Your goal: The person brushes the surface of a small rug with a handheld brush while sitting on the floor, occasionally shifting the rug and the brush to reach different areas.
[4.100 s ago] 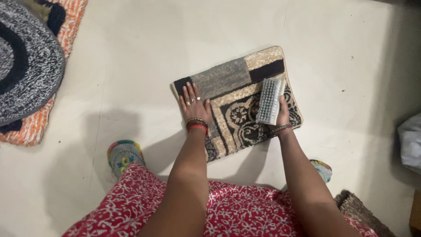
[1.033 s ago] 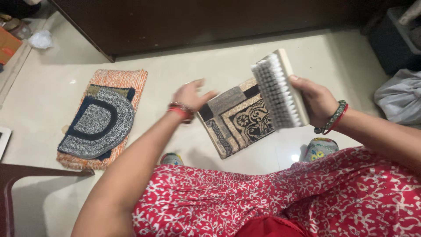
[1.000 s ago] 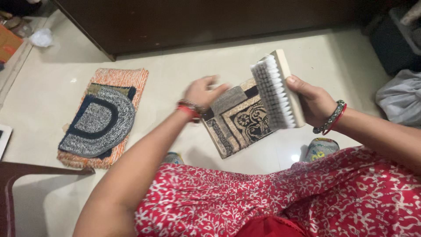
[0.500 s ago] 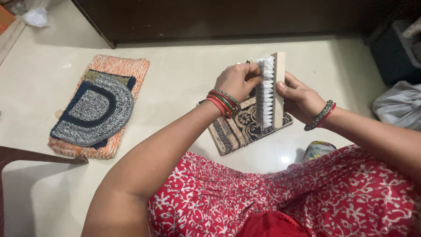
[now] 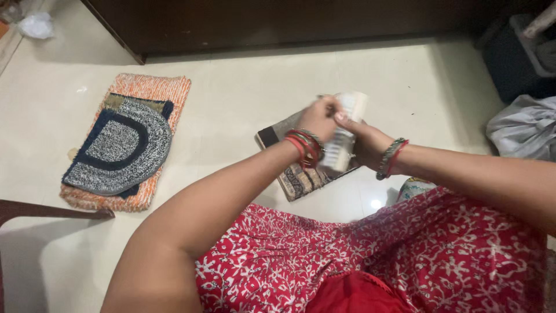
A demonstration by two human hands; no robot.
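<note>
The right hand (image 5: 362,142) is wrapped around the back of a white-bristled scrubbing brush (image 5: 343,136), holding it lifted off the floor with the bristles turned toward the left hand (image 5: 318,119). That tilt seems meant to expose the bristles so the other hand can reach them. The left hand lies against the bristle side with its fingers bent, apparently raking or picking at the bristles; motion blur hides whether it pinches anything or only brushes across, so its grip cannot be told. Both wrists carry red and green bangles.

Directly below and just beyond both hands lies the small patterned doormat (image 5: 292,171), beige and black, flat on the pale tiled floor (image 5: 243,104) and touched by neither hand. Well off to the left of the left hand, a grey and navy half-round mat (image 5: 119,148) sits stacked on an orange woven rug (image 5: 153,87). To the right of the right forearm is a grey bundle of cloth or plastic (image 5: 524,127).

Half a second earlier the brush stood upright and sharp with the left fingertips at its upper bristles; now it is lower, more tilted and smeared by movement. About four seconds ago the left hand was pressed flat on the doormat and the brush rested on it.
</note>
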